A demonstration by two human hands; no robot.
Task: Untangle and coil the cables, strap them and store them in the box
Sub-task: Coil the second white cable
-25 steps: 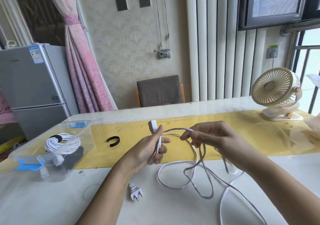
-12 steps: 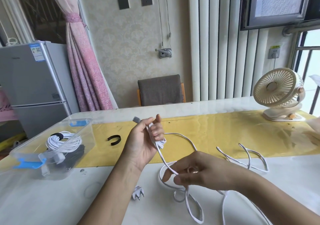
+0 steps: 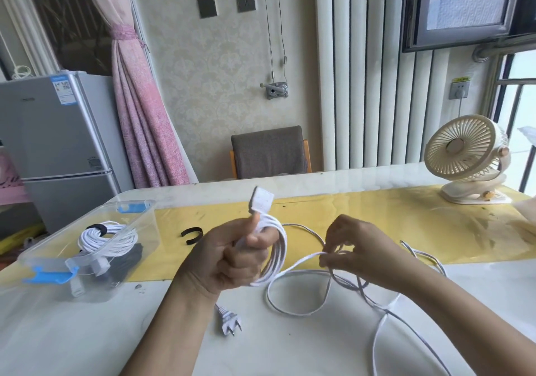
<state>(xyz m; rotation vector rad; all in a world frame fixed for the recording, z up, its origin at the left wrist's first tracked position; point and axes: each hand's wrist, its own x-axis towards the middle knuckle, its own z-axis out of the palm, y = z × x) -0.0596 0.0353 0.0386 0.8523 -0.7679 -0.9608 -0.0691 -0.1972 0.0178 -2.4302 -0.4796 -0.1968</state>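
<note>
My left hand (image 3: 232, 256) grips a few turns of a white cable (image 3: 295, 306) wound around it, with the cable's white end block (image 3: 261, 201) sticking up above the thumb. My right hand (image 3: 356, 248) pinches the same cable a short way to the right of the coil. The rest of the cable lies in loose loops on the table, and its two-pin plug (image 3: 229, 319) rests below my left wrist. A black strap (image 3: 191, 235) lies curled on the yellow runner. The clear box (image 3: 136, 225) at left holds a strapped white coil (image 3: 107, 238) and a dark cable.
A cream desk fan (image 3: 467, 158) stands at the table's far right on the yellow runner (image 3: 377, 216). A grey chair (image 3: 268, 152) sits behind the table's far edge. A fridge (image 3: 55, 143) stands off to the left.
My right hand rose from low on the table and carried cable up to my left hand, adding a turn to the coil. My left hand tilted, so the end block now points up.
</note>
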